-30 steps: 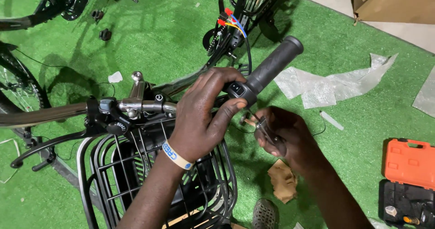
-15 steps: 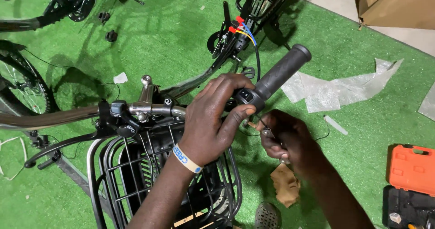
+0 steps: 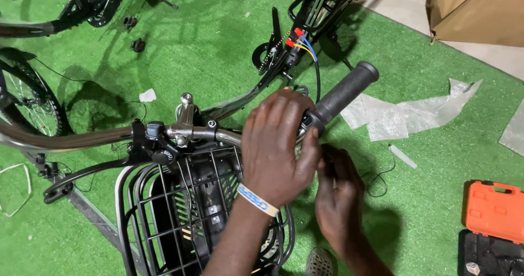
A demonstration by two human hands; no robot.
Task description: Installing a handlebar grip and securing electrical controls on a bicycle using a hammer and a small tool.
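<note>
My left hand (image 3: 278,145), with a white and blue wristband (image 3: 256,199), is wrapped over a bicycle's chrome handlebar (image 3: 82,139) just inboard of the black rubber grip (image 3: 344,93). My right hand (image 3: 338,199) is right below it, its fingers curled up under the bar and touching my left hand. They pinch a thin metal tool, which the fingers now mostly hide. A black wire basket (image 3: 164,210) hangs under the bar, and a black brake lever (image 3: 87,175) sits to the left.
Green artificial turf covers the floor. An orange tool case (image 3: 494,210) lies at the right beside a black tray (image 3: 486,254). Clear plastic wrap (image 3: 404,115) lies beyond the grip. Another bicycle frame (image 3: 305,30) stands ahead, a wheel (image 3: 27,101) at the left, and a cardboard box (image 3: 480,11) at the top right.
My right hand has risen to press against my left hand under the bar, and the tool is less visible. My left hand keeps its hold on the handlebar.
</note>
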